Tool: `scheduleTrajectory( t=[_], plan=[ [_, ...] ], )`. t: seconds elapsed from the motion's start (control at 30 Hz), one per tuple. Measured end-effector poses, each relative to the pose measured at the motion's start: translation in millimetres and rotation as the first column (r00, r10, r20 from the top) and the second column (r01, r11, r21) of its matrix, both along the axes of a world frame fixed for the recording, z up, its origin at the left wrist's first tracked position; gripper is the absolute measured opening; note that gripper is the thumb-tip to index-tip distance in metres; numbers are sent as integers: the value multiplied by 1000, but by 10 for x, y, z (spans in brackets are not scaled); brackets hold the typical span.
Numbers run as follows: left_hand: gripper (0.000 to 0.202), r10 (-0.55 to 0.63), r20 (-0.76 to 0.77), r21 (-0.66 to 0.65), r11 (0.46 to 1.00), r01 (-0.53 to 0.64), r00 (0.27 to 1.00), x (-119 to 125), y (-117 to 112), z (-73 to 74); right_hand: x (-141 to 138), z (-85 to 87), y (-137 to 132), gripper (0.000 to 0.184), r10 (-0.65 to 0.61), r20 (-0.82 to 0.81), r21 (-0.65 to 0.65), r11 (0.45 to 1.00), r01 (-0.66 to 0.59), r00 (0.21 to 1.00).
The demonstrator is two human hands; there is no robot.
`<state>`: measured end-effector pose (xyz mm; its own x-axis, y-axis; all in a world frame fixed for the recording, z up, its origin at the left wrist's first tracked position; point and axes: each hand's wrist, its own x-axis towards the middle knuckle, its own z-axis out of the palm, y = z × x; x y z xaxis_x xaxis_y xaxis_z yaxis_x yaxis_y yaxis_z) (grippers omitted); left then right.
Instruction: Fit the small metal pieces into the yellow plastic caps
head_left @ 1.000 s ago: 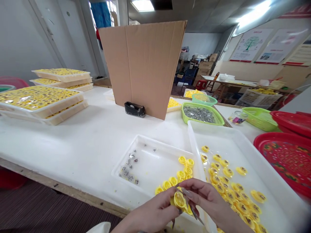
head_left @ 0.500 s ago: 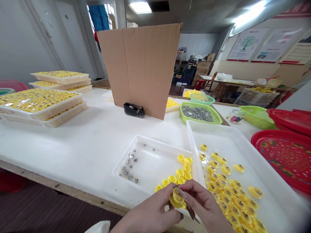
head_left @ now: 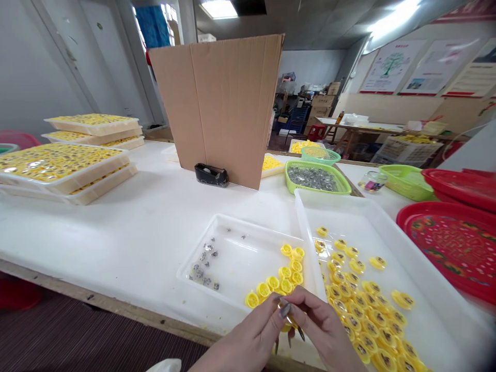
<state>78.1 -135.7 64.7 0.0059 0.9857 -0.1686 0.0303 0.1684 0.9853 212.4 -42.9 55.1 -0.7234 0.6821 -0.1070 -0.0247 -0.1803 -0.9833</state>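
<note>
Above the near edge of a small white tray [head_left: 242,263], my left hand [head_left: 256,333] and my right hand [head_left: 323,328] meet, fingers closed around one small round yellow plastic piece [head_left: 287,327]. Most of that piece is hidden behind my fingers, and both thumbs press near its top. Several open yellow cups [head_left: 273,282] lie in the small tray just beyond my hands. Along its left side are scattered small clear pieces with dark marks [head_left: 199,270]. To my right, a larger white tray [head_left: 366,219] holds many yellow pieces with dark centres [head_left: 354,310].
A black tape dispenser [head_left: 211,174] stands before an upright cardboard sheet [head_left: 228,113]. Stacked trays of yellow pieces [head_left: 65,178] sit at left. A green basket of clear pieces [head_left: 318,178] is behind the large tray, with red trays [head_left: 453,248] at right.
Both thumbs have come together over the yellow piece, which showed its round face before and is now mostly covered. The camera view has shifted slightly.
</note>
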Motion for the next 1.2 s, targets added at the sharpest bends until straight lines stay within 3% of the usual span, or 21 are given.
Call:
scheduleTrajectory(
  t=[0.1,0.27,0.37,0.5,0.63,0.77,0.9,1.0,1.1,1.2],
  plan=[
    [55,1,-62,-17,1000,-2,998,-22,-3,-82,26,-42,19,27,56,14,9,998,-56,998],
    [59,-14,-125,-52,999,8,992,-35,-10,-191,103,-24,59,27,79,63,156,984,-89,995],
    [57,1,-96,-45,999,-6,995,-9,5,-163,127,-21,62,24,144,12,144,979,-144,990],
    [46,0,7,39,999,0,1000,42,44,-47,116,-47,16,20,56,-1,137,989,-55,998],
    [42,-25,-71,77,997,31,997,76,55,-4,121,-33,-26,37,10,-39,-16,1000,-10,999],
    [45,-53,-187,186,979,88,981,114,54,-167,182,-27,-16,48,62,79,-18,998,-61,995],
    [56,-16,-402,174,980,94,916,182,87,-449,249,-119,-6,52,158,137,-33,987,-155,978],
    [60,-47,-345,147,984,104,937,257,153,-590,301,-188,-17,46,90,109,-58,995,-84,990],
    [61,-59,-253,149,984,99,966,340,229,-606,366,-210,-29,42,-1,84,-49,999,6,996],
    [60,-108,-262,131,981,146,959,409,283,-452,441,-196,-22,46,-7,166,-48,999,16,986]
  ],
)
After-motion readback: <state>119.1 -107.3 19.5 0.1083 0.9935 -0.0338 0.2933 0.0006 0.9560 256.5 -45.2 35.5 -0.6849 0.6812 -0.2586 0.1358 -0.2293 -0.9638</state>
